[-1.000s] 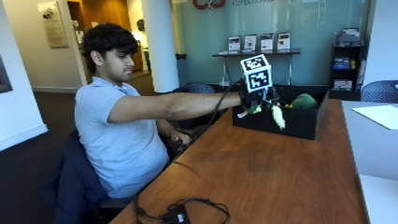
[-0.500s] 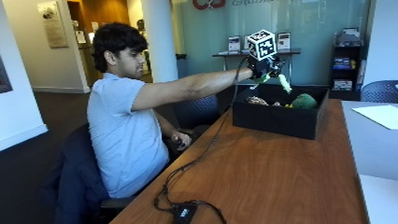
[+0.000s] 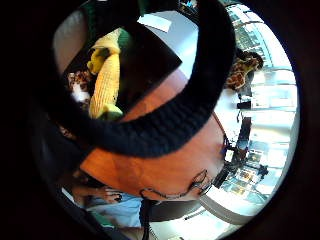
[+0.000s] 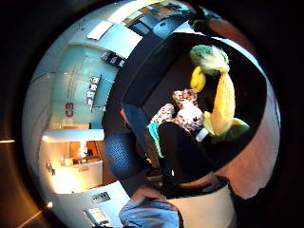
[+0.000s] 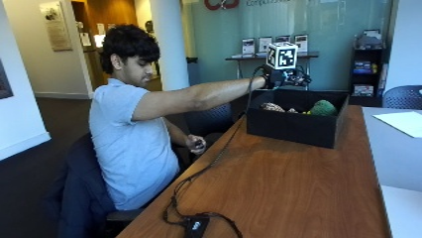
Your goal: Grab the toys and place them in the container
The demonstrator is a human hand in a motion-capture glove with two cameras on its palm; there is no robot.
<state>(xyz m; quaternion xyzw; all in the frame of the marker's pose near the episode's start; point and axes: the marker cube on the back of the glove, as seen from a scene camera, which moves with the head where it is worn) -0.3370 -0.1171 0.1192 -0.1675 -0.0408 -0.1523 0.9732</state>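
My gloved right hand (image 5: 282, 78) hovers above the near-left corner of the black container (image 5: 295, 130), which stands on the wooden table (image 5: 284, 188). Its fingers are loosely bent and hold nothing. A yellow corn toy (image 4: 222, 104) with green leaves lies inside the container, beside a green plush (image 5: 323, 107) and a spotted plush (image 5: 272, 106). The little finger side palm view shows the corn toy (image 3: 106, 82) below one black gloved finger (image 3: 165, 127). Only a sliver of yellow shows over the container's wall in the outside view.
A cable runs from my arm across the table to a small black device (image 5: 196, 225) at the near edge. A sheet of paper (image 5: 399, 122) lies on the grey table to the right. The bare left hand (image 5: 196, 144) is below the table edge.
My hand rose from the container's front to above it with the corn toy. The corn has left the hand and now lies in the container.
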